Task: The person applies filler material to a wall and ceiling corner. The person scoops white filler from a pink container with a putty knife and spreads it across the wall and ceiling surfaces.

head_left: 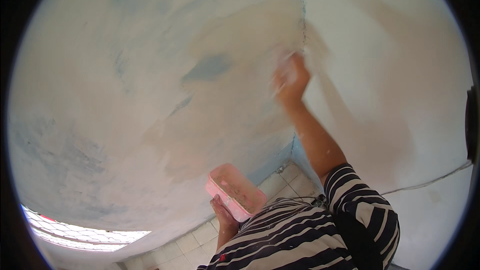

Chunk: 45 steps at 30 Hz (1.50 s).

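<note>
My left hand (pixel 223 215) grips the near left side of a pink rectangular plastic tub (pixel 215 182), held in front of my striped shirt. A pale, paste-like material coats the inside of the tub. My right hand (pixel 294 77) is raised against the wall (pixel 240 100), close to the corner. Motion smears it, but its fingers look closed around something pale that I cannot make out. Around that hand the wall carries beige, damp-looking smears, with a blue patch (pixel 209 67) showing to its left.
A second, paler wall (pixel 400 70) meets this one at a rough vertical corner, with shadows across it. Low on that wall runs a thin cable (pixel 425 185). Light tiles (pixel 187 244) cover the floor below. At the lower left is a bright window with a grille (pixel 80 232).
</note>
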Available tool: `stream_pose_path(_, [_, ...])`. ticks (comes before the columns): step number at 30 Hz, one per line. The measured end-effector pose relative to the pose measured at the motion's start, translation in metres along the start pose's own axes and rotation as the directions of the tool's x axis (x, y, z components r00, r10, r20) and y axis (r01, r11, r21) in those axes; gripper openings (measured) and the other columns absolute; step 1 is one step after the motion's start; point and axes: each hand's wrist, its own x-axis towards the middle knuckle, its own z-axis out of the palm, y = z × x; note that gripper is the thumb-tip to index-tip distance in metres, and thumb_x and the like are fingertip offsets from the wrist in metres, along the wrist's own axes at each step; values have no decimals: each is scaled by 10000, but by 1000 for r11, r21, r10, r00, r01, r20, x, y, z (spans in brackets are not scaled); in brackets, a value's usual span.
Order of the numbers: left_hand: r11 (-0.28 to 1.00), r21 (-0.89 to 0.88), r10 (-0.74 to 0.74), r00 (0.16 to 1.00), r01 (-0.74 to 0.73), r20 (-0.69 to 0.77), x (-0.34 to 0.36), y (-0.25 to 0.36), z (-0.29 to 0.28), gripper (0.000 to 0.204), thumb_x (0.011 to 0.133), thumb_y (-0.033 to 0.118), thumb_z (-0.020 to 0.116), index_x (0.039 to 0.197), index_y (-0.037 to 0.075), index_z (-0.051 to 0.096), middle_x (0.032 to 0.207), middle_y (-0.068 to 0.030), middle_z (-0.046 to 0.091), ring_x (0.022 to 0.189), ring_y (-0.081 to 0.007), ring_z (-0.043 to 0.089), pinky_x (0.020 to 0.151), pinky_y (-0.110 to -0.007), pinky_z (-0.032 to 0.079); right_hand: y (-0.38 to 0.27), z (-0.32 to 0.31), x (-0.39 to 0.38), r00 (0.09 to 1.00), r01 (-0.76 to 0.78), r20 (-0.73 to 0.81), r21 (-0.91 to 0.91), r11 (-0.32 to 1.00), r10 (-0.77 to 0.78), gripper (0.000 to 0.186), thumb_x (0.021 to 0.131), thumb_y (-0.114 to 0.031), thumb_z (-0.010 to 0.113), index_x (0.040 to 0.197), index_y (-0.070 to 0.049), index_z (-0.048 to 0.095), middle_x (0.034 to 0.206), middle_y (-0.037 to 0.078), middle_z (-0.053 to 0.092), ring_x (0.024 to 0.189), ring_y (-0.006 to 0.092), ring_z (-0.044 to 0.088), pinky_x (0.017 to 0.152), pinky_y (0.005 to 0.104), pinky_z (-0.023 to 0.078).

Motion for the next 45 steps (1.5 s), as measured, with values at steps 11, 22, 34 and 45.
stream_pose_path(11, [997, 7, -79, 996, 80, -47, -3, 6, -2, 572, 916, 399, 425, 1381, 72, 359, 1328, -110, 481, 1207, -305, 481, 1001, -451, 413, -86, 0, -49, 871, 65, 464, 211, 975, -158, 221, 601, -68, 635, 815, -87, 580, 921, 141, 616, 921, 351, 594, 916, 527, 415])
stream_pose_path(22, [995, -12, -103, 993, 103, -52, -2, 8, 6, 554, 912, 393, 448, 1350, 58, 391, 1294, -102, 510, 1171, -290, 509, 971, -436, 435, -54, -16, -57, 967, 120, 248, -267, 956, -52, 169, 668, -59, 627, 837, -60, 621, 829, 104, 608, 788, 316, 588, 831, 503, 454])
stream_pose_path(34, [980, 124, -158, 987, 155, 15, -9, 14, 9, 580, 932, 460, 418, 1349, 58, 384, 1273, -108, 506, 1168, -285, 501, 971, -432, 428, 116, -92, 86, 941, -338, -149, -429, 838, 303, 209, 757, -26, 610, 956, 37, 612, 770, 151, 606, 700, 332, 569, 649, 393, 448])
stream_pose_path(45, [995, 12, -100, 992, 100, 81, 5, -5, -9, 611, 916, 487, 444, 1368, 85, 354, 1301, -102, 477, 1183, -287, 486, 970, -438, 428, 26, -98, 49, 928, -365, -12, -221, 905, 372, 121, 877, -18, 490, 803, 6, 582, 566, 20, 424, 488, 89, 428, 439, 262, 330])
